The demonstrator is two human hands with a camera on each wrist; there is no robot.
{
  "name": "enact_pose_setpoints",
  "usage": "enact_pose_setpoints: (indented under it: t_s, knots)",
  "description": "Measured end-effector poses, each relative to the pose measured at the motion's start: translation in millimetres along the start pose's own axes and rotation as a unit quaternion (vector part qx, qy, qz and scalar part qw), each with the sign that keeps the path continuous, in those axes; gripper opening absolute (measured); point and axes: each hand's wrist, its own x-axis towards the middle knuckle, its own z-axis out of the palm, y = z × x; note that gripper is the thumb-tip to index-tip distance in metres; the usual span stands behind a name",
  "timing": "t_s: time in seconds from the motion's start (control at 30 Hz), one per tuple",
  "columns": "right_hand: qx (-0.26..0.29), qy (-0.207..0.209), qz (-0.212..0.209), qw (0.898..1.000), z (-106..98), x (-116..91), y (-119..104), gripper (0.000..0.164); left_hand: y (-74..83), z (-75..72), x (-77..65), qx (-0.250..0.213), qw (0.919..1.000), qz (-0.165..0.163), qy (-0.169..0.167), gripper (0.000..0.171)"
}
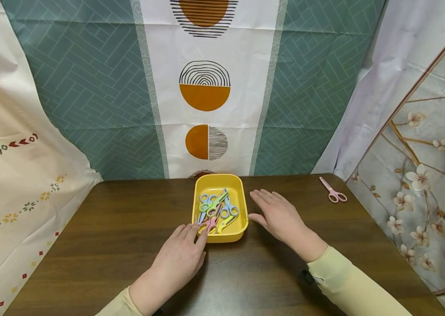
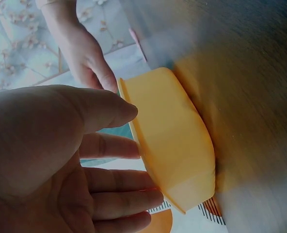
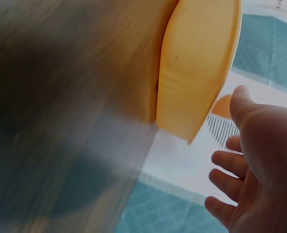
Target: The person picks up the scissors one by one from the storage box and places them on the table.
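Observation:
A yellow plastic tray [image 1: 242,228] stands near the table's far edge with several scissors inside. Green scissors [image 1: 213,204] lie on top of blue scissors [image 1: 228,210], while pink scissors [image 1: 210,224] and yellow scissors [image 1: 226,223] lie toward the near end. My left hand [image 1: 179,254] is at the tray's near left corner, its fingers extended at the rim; the left wrist view shows the thumb [image 2: 119,109] by the tray's rim. To the right of the tray is my right hand [image 1: 279,215], fingers extended, holding nothing. In the right wrist view a gap separates it from the tray wall [image 3: 197,63].
Another pair of pink scissors [image 1: 333,191] lies at the table's far right corner. The dark wooden table [image 1: 127,219] ends at a patterned curtain [image 1: 104,87] behind the tray. Fabric also hangs along the left and right sides.

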Motion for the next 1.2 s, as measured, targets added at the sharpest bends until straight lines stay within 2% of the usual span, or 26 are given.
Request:
enact_pose_setpoints:
  t_s: [0.17, 0.5, 0.73, 0.97, 1.2]
  knots:
    - [0.005, -0.015, -0.013, 1.000, 0.3, 7.3, -13.4, 0.075, 0.8, -0.7, -0.1, -0.001, 1.0000, -0.003, -0.006, 0.053]
    - [0.010, 0.000, -0.048, 0.999, 0.9, 20.2, -32.3, 0.067, 1.3, 0.0, 0.2, 0.005, 1.0000, -0.001, 0.006, 0.055]
    - [-0.006, -0.015, -0.062, 0.998, 4.7, 30.9, -44.0, 0.065, 1.8, 0.1, 0.5, 0.006, 0.9999, 0.000, 0.009, 0.056]
    - [-0.019, -0.019, -0.074, 0.997, 10.2, 37.8, -50.4, 0.065, 1.4, 0.0, 0.8, 0.006, 0.9999, 0.003, 0.011, 0.056]
    - [-0.026, -0.031, -0.078, 0.996, 13.8, 42.4, -51.8, 0.063, 0.9, -0.4, 1.0, 0.006, 1.0000, 0.003, -0.001, 0.057]
